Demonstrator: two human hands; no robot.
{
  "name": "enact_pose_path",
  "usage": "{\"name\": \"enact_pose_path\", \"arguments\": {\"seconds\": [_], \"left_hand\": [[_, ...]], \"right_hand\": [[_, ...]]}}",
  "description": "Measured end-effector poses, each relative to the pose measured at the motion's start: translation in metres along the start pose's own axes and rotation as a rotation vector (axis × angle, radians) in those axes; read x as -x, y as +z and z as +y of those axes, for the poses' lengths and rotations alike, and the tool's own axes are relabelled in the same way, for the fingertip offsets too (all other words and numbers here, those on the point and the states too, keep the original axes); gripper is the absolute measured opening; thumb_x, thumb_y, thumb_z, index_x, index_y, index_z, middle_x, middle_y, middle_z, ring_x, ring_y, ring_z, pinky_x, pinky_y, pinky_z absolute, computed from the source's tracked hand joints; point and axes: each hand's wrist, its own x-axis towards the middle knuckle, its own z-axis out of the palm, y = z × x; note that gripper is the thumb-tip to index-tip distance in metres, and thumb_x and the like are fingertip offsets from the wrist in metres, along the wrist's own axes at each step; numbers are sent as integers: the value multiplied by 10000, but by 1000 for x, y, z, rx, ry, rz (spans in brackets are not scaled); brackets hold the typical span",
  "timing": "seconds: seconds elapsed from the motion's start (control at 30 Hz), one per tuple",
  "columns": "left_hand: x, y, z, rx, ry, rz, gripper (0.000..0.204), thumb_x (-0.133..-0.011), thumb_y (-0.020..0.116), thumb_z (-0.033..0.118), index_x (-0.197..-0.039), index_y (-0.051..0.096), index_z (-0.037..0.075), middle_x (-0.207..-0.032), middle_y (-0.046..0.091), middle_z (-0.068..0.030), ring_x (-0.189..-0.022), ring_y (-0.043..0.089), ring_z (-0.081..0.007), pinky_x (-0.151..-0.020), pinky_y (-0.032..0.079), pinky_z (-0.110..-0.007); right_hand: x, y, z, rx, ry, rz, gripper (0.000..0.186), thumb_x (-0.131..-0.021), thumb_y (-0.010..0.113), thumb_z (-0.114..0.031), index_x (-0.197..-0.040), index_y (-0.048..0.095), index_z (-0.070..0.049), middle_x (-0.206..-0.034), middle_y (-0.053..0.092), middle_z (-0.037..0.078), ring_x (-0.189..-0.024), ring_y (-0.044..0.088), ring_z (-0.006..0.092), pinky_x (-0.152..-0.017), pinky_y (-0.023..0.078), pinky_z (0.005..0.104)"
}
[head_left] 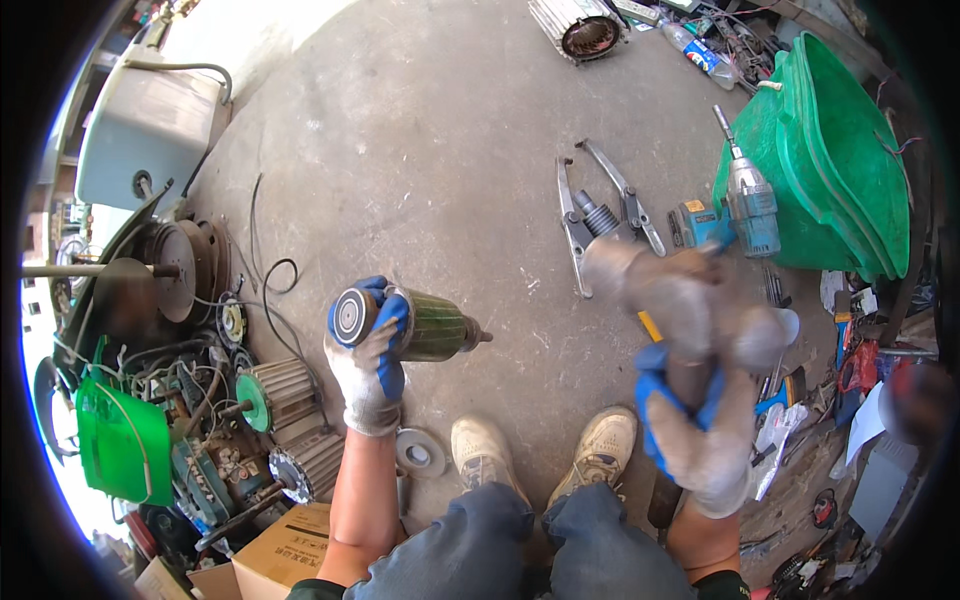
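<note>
My left hand [372, 350], in a blue-and-white work glove, is closed around one end of a motor rotor [432, 326]. The rotor lies nearly level, with a round bearing [352, 317] at its left end and a thin shaft pointing right. My right hand [697, 430], gloved alike, grips the handle of a hammer [680, 305] whose heavy metal head is smeared by motion. Beyond the hammer, a puller with two metal arms [572, 225] and a threaded piece [597, 214] rests on the floor. Nearby stands a teal-and-silver power wrench [752, 205].
Green plastic tubs [800, 160] stand at the right, beside a blue battery pack [697, 222]. Ribbed motor housings [280, 392], cables and a cardboard box [285, 550] crowd the left. A flat metal ring [421, 454] lies by my left shoe [483, 450]. Another motor housing [578, 28] is far ahead.
</note>
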Motion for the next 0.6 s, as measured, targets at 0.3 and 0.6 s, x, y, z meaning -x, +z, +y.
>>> {"name": "enact_pose_path", "arguments": {"seconds": [0.3, 0.6], "left_hand": [[41, 15, -26, 37, -84, -78, 231, -926, 585, 29, -1149, 631, -12, -1042, 668, -62, -954, 638, -130, -851, 524, -256], [2, -15, -22, 170, 1, -30, 306, -968, 615, 149, -1221, 607, -22, -1141, 667, -84, -1028, 652, -159, -930, 521, -284]], "right_hand": [[92, 89, 128, 382, 384, -639, 335, -820, 627, -214, -1031, 562, 37, -841, 649, 297, -858, 666, 452, -763, 532, 528], [-1, 8, -41, -227, 136, 452, 243, -841, 629, -57, -1079, 615, -11, -843, 614, 65, -435, 465, 97, -380, 357, 236]]}}
